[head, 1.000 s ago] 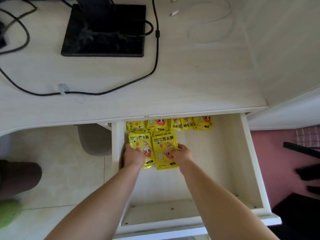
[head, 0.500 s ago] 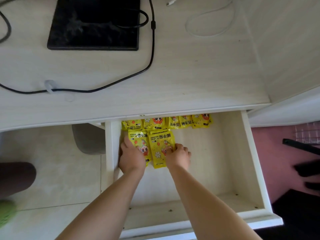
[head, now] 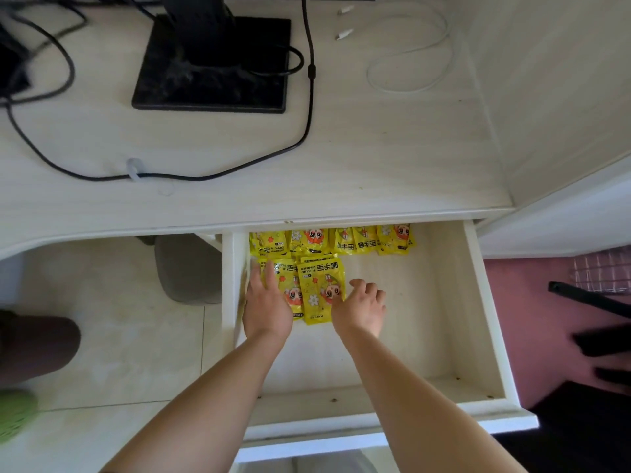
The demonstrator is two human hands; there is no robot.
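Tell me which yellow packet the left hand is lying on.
The front-left packet, by the left wall of the drawer: the left hand lies flat on it. Its neighbour and the back row lie clear of that hand.

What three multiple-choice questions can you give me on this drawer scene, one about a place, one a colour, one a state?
1. Where do the yellow foil hand-warmer packets lie?
A. on a shelf
B. in the white wooden drawer
C. on the floor

2. What colour is the thin looped cable at the far right of the pale wooden desk?
A. white
B. red
C. green

3. How is the left hand?
A. clenched in a fist
B. flat, fingers straight, on a packet
C. gripping the drawer front

Answers:
1 B, the packets sit at the open drawer's back left.
2 A, the loop is white, unlike the black monitor base beside it.
3 B, its fingers lie straight over one packet.
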